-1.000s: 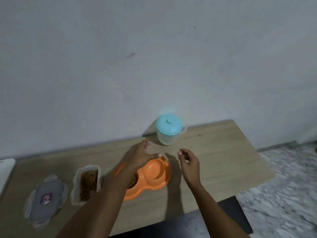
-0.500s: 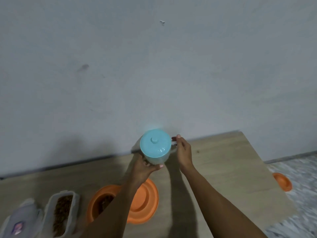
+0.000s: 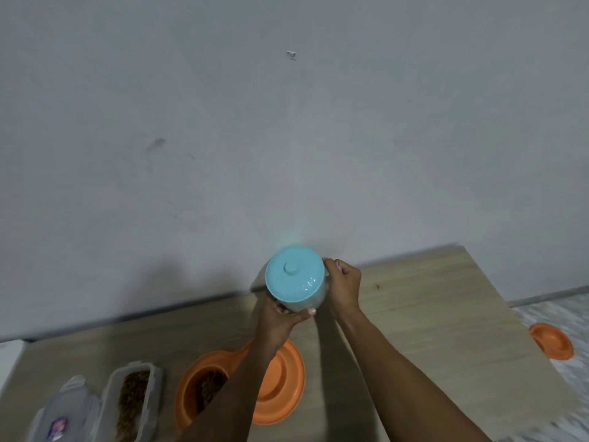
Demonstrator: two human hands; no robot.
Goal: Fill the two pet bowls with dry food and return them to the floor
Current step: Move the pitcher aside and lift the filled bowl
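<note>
Teal lid [image 3: 294, 275], orange double bowl [image 3: 277, 382]

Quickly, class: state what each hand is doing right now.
Left hand: closed round the jar.
Right hand: closed on the jar's side.

An orange double pet bowl [image 3: 280, 393] lay flat on the wooden table [image 3: 430, 314], with brown dry food [image 3: 210, 386] in its left well and nothing in its right. A second orange bowl [image 3: 553, 344] sat on the marbled floor [image 3: 570, 314], well apart to the right. Left of the double bowl stood an open clear container [image 3: 140, 365] of kibble [image 3: 130, 400], its grey lid [image 3: 63, 416] just beside it. A translucent jug [image 3: 294, 275] with a teal lid was held above the table.
</note>
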